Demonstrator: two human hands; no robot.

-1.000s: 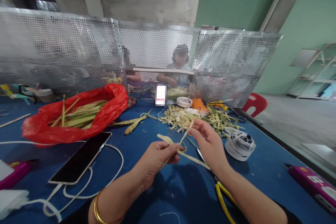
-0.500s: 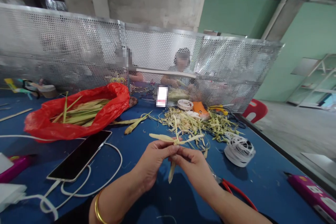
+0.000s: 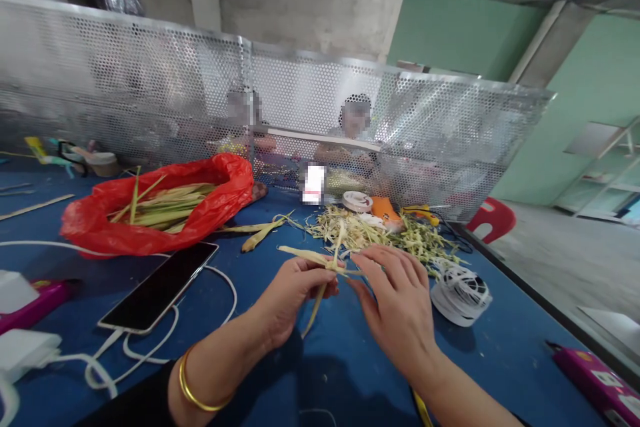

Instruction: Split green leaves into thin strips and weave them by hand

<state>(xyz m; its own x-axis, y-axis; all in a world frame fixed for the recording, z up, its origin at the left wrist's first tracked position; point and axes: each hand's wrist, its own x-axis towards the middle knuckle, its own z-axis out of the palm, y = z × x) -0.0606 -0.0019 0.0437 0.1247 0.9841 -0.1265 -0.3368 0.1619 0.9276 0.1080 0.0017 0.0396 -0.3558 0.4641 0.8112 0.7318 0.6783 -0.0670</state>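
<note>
My left hand (image 3: 295,293) pinches a small knot of crossed pale leaf strips (image 3: 333,265) between thumb and fingers. Its strip ends stick out to the left, upward, downward and to the right. Just right of the knot is my right hand (image 3: 395,300), palm down, thumb and fingers apart. The right-hand strip end reaches into the gap between them, and I see no firm grip on it. Behind both hands lies a heap of leaf scraps (image 3: 340,227). A few longer dry leaves (image 3: 260,235) rest to its left.
On the left, a red plastic bag (image 3: 100,213) holds long leaves, near a phone (image 3: 160,290) with a white cable. A roll of white strip (image 3: 460,297) and a purple tool (image 3: 595,380) are at right. A perforated metal screen (image 3: 310,93) stands behind, people beyond it.
My right hand has let go of the knot, moved right and spread its fingers. The knot stays in my left hand, its lower strip now slanting left. The view has shifted slightly.
</note>
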